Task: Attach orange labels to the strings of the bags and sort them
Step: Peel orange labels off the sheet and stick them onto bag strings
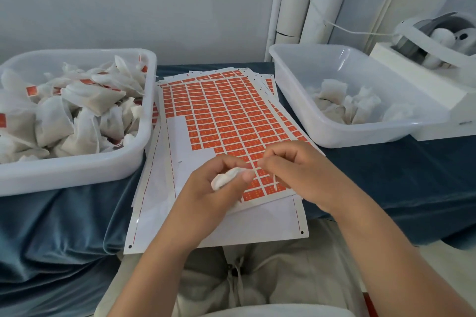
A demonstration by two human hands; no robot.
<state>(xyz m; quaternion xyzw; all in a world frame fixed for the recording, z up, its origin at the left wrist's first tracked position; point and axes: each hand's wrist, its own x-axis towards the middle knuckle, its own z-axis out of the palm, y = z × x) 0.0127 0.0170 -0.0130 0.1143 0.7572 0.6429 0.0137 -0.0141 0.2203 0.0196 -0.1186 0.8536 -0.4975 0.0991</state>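
Observation:
A small white bag [226,179] sits in my left hand [219,187], whose curled fingers grip it just above the near end of the label sheet. My right hand [296,169] is beside it and pinches the bag's thin white string [275,182], which hangs down over the sheet. The sheet of orange labels [231,115] lies flat between two tubs, with several labels gone from its left and near side. The left white tub [77,169] is heaped with white bags, some carrying orange labels. Fewer plain white bags lie in the right white tub [322,126].
Blue cloth [386,182] covers the table. A white machine [438,59] with a cord stands at the back right behind the right tub. White rolls [304,2] lean against the wall. More label sheets are stacked under the top one. My lap is below the table edge.

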